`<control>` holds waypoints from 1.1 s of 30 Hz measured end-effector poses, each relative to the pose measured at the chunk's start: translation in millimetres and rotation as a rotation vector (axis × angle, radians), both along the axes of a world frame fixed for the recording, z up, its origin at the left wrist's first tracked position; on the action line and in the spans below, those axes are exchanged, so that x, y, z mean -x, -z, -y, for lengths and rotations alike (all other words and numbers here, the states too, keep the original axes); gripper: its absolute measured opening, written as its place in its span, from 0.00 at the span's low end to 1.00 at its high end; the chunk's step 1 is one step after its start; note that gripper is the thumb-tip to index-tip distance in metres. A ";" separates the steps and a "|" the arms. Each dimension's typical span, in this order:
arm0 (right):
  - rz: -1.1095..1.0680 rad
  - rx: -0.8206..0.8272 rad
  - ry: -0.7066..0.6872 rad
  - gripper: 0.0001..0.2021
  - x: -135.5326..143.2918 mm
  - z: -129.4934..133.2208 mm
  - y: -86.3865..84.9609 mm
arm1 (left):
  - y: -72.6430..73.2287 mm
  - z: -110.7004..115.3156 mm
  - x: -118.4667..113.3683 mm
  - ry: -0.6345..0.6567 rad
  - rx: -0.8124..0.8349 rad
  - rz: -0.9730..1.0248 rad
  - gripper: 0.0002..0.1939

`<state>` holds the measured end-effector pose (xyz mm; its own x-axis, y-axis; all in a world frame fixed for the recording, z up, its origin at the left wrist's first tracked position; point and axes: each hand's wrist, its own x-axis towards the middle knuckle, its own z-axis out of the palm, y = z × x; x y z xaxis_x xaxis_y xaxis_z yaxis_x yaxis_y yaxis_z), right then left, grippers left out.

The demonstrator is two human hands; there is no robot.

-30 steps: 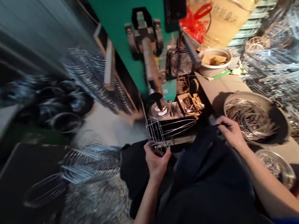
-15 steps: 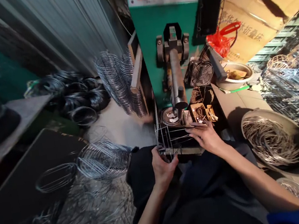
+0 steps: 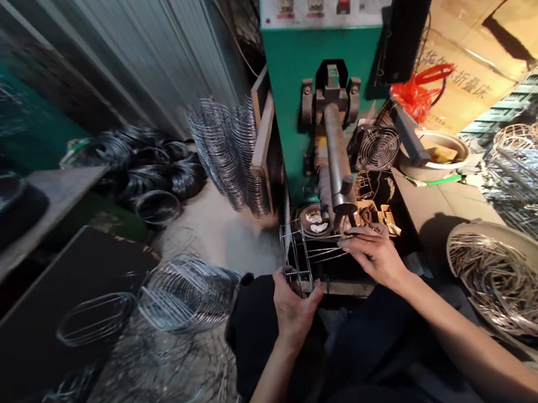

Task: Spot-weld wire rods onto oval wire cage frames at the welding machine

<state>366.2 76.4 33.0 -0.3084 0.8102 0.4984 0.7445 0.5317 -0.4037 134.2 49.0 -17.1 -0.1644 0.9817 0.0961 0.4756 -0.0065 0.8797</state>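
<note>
My left hand [image 3: 295, 305] is closed on the lower left end of a small wire frame [image 3: 295, 251], just in front of the green machine [image 3: 292, 56]. The fingers of my right hand [image 3: 372, 253] pinch the frame's right side, close under the machine's metal cylinder [image 3: 338, 157]. Thin wires run across between both hands. A round dish [image 3: 313, 220] with white bits sits behind the frame, and small yellow boxes [image 3: 385, 214] stand behind my right hand.
A basin of cut wires [image 3: 508, 280] is at the right, beside piled wire racks [image 3: 537, 168]. Stacked wire rings [image 3: 229, 153] stand left of the machine. A wire bundle [image 3: 186, 291] lies by my left knee. Cardboard [image 3: 488, 41] leans behind.
The view has shifted, so the machine appears lower and farther right. My right hand has moved slightly closer to the cylinder's tip; my left hand keeps its hold on the frame.
</note>
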 end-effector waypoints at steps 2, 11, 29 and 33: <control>0.001 -0.010 -0.007 0.08 1.0 -4.6 0.3 | 1.1 -4.4 0.7 -0.005 -0.026 -0.007 0.29; -0.018 -0.049 0.016 0.08 6.4 -16.4 1.1 | -1.6 -17.3 3.5 0.007 -0.036 -0.016 0.29; -0.082 -0.010 0.218 0.09 -0.8 -25.4 1.2 | -3.0 -53.9 14.1 0.143 0.026 0.019 0.35; -0.109 -0.024 0.288 0.09 -22.2 3.8 2.8 | 16.8 -41.4 17.5 0.092 -0.151 -0.103 0.47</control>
<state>388.4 72.6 30.2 -0.0116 0.8442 0.5360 0.8187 0.3157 -0.4796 116.7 90.4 -34.0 -0.0566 0.9652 0.2551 0.5547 -0.1821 0.8119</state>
